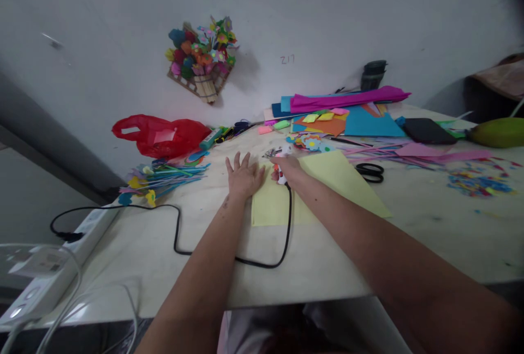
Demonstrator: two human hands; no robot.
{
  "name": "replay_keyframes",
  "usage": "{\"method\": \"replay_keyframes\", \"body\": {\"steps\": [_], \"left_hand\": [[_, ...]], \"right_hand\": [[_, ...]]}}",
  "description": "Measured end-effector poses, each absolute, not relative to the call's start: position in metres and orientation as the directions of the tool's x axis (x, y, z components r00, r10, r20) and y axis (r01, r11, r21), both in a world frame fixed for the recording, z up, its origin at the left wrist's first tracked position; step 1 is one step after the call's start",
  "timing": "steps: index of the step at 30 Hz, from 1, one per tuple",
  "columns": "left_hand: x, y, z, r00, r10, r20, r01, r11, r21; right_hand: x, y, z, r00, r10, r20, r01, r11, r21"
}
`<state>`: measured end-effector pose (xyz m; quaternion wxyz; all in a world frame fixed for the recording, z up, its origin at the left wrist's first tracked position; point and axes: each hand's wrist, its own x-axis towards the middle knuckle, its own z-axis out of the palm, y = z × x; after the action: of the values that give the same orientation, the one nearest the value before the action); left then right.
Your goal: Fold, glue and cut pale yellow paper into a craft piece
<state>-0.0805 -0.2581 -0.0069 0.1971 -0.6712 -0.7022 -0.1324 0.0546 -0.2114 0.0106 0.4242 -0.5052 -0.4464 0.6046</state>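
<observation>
My left hand [242, 176] lies palm down with its fingers spread, on the table at the left edge of pale yellow sheets [333, 187]. My right hand [290, 167] is wrapped round a white hot glue gun [285, 150] over those sheets. The gun's front end points left, toward my left hand, and its tip is too small to make out. From its handle a black cord [290, 217] loops down over the table and passes under my left forearm.
Left: flower stems [176, 176], a red plastic bag [159, 135] and a power strip [88, 223]. Right: black scissors [370, 172], paper strips [442, 152] and scraps [481, 182]. Coloured sheets [372, 123] lie behind. A flower basket [204, 89] hangs on the wall.
</observation>
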Motion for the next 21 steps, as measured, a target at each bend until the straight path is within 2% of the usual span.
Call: {"method": "replay_keyframes", "body": {"steps": [13, 21], "left_hand": [[-0.0784, -0.2569, -0.0081, 0.003, 0.885, 0.465, 0.989, 0.066, -0.132], [-0.0808, -0.2553, -0.0125, -0.063, 0.896, 0.439, 0.995, 0.093, -0.047]], "right_hand": [[0.0544, -0.2123, 0.0112, -0.123, 0.965, -0.232, -0.034, -0.238, -0.971], [0.0551, -0.2132, 0.0115, -0.120, 0.966, -0.229, -0.034, -0.235, -0.971]]}}
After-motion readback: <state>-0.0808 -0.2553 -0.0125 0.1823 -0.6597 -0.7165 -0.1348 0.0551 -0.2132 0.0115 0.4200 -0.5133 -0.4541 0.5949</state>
